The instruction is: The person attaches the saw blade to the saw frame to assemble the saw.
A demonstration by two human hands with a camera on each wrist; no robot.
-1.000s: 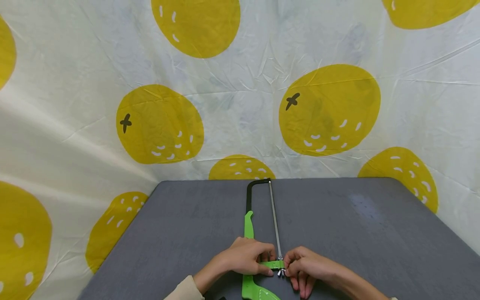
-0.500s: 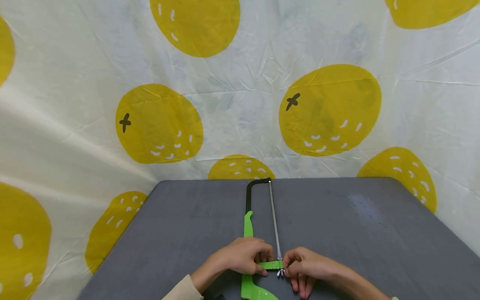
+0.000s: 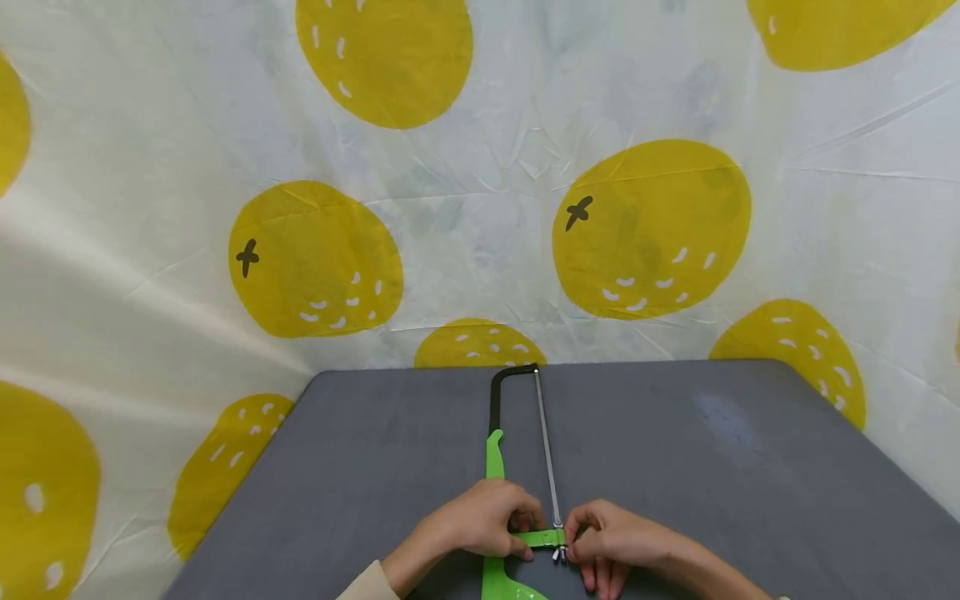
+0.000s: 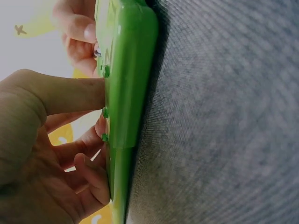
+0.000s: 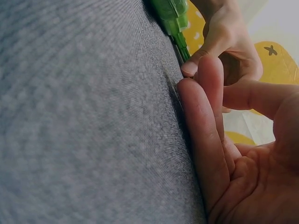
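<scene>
A hacksaw (image 3: 493, 458) with a green handle and black front frame lies flat on the grey surface, its blade (image 3: 547, 450) on the right side. My left hand (image 3: 491, 518) holds the green crossbar (image 3: 542, 539) between thumb and fingers, beside the handle. At the crossbar's right end my right hand (image 3: 618, 537) pinches with thumb and forefinger next to the silver wing nut (image 3: 559, 553); its fingertips partly hide that end. In the left wrist view, the left thumb (image 4: 74, 95) presses against the green handle (image 4: 131, 70). The right wrist view shows the right fingers (image 5: 201, 121) resting along the surface.
The grey padded tabletop (image 3: 660, 450) reaches back to a pale sheet (image 3: 480, 250) printed with yellow fruit. That sheet also hangs along the left and right sides. A whitish patch (image 3: 723, 417) marks the tabletop at right.
The head view has tilted up slightly. My left thumb has slid a little left along the crossbar. The right hand stays at the wing nut end, and the hacksaw lies much as before.
</scene>
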